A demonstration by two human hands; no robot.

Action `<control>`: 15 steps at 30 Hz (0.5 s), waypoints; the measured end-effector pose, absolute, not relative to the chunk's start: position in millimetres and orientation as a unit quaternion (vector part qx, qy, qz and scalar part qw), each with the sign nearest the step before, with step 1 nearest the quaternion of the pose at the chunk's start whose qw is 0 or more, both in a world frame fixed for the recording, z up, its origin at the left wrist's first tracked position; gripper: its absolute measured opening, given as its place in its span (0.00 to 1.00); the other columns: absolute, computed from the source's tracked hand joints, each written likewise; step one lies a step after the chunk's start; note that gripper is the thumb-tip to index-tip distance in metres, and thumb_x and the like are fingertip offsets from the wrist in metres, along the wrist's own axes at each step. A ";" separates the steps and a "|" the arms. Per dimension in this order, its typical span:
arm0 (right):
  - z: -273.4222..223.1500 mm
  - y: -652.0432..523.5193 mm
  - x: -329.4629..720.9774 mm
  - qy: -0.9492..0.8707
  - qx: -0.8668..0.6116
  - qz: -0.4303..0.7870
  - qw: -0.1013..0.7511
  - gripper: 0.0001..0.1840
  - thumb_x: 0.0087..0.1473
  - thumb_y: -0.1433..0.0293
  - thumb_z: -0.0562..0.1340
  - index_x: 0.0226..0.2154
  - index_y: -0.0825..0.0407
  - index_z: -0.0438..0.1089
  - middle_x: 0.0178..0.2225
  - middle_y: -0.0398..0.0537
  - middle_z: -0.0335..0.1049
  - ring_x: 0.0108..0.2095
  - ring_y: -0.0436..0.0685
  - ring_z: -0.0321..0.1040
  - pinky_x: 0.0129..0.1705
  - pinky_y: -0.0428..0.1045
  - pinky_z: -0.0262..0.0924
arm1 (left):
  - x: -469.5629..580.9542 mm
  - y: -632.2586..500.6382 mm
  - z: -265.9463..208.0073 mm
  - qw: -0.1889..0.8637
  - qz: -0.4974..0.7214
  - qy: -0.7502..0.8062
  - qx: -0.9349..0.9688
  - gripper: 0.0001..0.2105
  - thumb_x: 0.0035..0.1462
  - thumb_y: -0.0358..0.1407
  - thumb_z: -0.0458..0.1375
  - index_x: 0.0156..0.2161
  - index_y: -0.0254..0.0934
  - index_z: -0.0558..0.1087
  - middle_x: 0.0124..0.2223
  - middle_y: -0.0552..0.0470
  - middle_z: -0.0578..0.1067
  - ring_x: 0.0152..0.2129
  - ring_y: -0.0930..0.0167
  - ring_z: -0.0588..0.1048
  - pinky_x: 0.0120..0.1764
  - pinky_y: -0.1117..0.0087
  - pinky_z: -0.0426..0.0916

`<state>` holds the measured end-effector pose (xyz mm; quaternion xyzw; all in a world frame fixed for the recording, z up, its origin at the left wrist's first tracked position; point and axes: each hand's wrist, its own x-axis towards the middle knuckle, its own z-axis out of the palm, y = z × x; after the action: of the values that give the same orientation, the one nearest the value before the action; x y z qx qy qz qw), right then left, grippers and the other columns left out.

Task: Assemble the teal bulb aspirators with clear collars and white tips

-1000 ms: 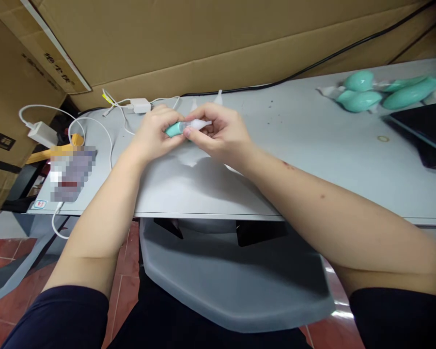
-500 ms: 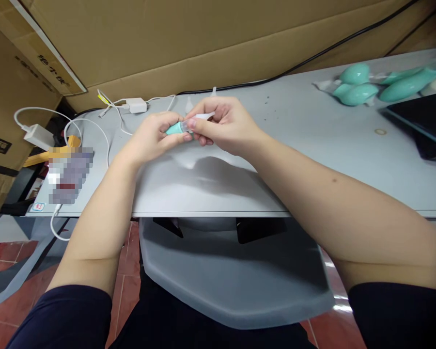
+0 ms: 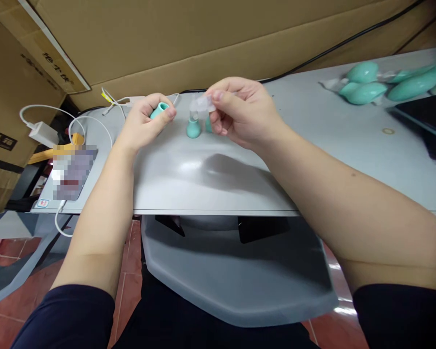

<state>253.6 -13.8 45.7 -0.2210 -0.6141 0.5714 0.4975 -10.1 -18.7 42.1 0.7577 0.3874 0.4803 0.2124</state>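
My left hand is wrapped round a mint-green rubber bulb, whose round mouth faces up with nothing in it. Pinched between thumb and fingers of my right hand is a clear-white plastic nozzle, held apart from that bulb. Between the hands, a second mint-green bulb stands upright on the table with a clear neck piece on top. Part of another green bulb shows just beside my right fingers; the rest of it is hidden.
Several wrapped mint-green bulbs lie at the right, by a black flat object. A phone, chargers and white cables are at the left. Cardboard closes off the back of the grey table.
The nozzle has come out of the green bulb. My left hand has moved left with the bulb, my right hand a little right with the nozzle; the bulb standing behind now shows.
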 end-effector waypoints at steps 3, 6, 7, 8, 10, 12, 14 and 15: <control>41.2 -15.1 251.8 -0.641 -0.230 0.559 0.472 0.22 0.57 0.53 0.85 0.39 0.47 0.80 0.25 0.41 0.75 0.21 0.52 0.64 0.19 0.48 0.58 | -17.1 -5.6 33.6 0.155 0.456 0.423 0.767 0.10 0.66 0.48 0.74 0.39 0.45 0.87 0.40 0.48 0.84 0.43 0.61 0.81 0.51 0.57 0.76; 36.8 -16.0 249.5 -0.661 -0.254 0.544 0.449 0.19 0.58 0.62 0.86 0.37 0.46 0.78 0.26 0.41 0.76 0.22 0.52 0.67 0.19 0.48 0.61 | -18.2 1.8 26.6 0.151 0.437 0.452 0.763 0.08 0.60 0.44 0.77 0.40 0.44 0.89 0.42 0.45 0.86 0.46 0.58 0.82 0.48 0.58 0.76; 36.0 -15.9 249.1 -0.665 -0.259 0.539 0.447 0.19 0.57 0.64 0.86 0.36 0.46 0.77 0.27 0.42 0.76 0.22 0.52 0.67 0.18 0.48 0.62 | -17.8 2.8 25.0 0.155 0.435 0.457 0.760 0.09 0.60 0.44 0.78 0.41 0.44 0.90 0.42 0.45 0.86 0.45 0.58 0.82 0.45 0.59 0.76; 35.3 -15.5 248.8 -0.668 -0.261 0.535 0.446 0.18 0.57 0.66 0.86 0.36 0.47 0.78 0.27 0.42 0.76 0.22 0.52 0.68 0.18 0.48 0.62 | -17.3 3.1 23.8 0.159 0.432 0.462 0.758 0.10 0.59 0.45 0.78 0.41 0.43 0.90 0.42 0.44 0.87 0.44 0.58 0.82 0.44 0.60 0.75; 34.0 -14.1 248.3 -0.673 -0.261 0.534 0.441 0.17 0.56 0.69 0.86 0.36 0.48 0.79 0.26 0.43 0.76 0.21 0.52 0.68 0.17 0.48 0.62 | -16.2 2.5 22.2 0.164 0.424 0.475 0.753 0.12 0.58 0.46 0.78 0.41 0.41 0.90 0.43 0.44 0.87 0.42 0.60 0.83 0.42 0.61 0.75; 31.9 -12.3 247.6 -0.674 -0.260 0.538 0.434 0.16 0.56 0.71 0.86 0.37 0.49 0.80 0.25 0.43 0.76 0.21 0.52 0.69 0.18 0.47 0.63 | -15.3 1.2 20.9 0.163 0.415 0.495 0.746 0.12 0.58 0.43 0.78 0.42 0.39 0.89 0.44 0.44 0.87 0.41 0.61 0.82 0.43 0.62 0.76; 29.5 -11.1 246.6 -0.676 -0.260 0.544 0.423 0.15 0.58 0.72 0.85 0.37 0.49 0.80 0.24 0.43 0.76 0.21 0.53 0.70 0.18 0.47 0.65 | -15.2 0.5 19.3 0.159 0.395 0.515 0.744 0.11 0.57 0.40 0.77 0.43 0.37 0.89 0.45 0.43 0.87 0.38 0.63 0.81 0.44 0.62 0.76; 28.6 -11.2 246.1 -0.678 -0.258 0.547 0.417 0.14 0.59 0.71 0.84 0.38 0.49 0.81 0.24 0.42 0.75 0.22 0.54 0.71 0.19 0.47 0.66 | -15.4 0.4 18.6 0.156 0.381 0.523 0.746 0.13 0.56 0.40 0.77 0.44 0.37 0.89 0.45 0.42 0.87 0.37 0.63 0.81 0.44 0.61 0.76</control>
<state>246.1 -11.2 28.6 -0.2578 -0.6782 0.5474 0.4171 -15.4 0.4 18.6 0.7462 0.5230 0.3813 0.1559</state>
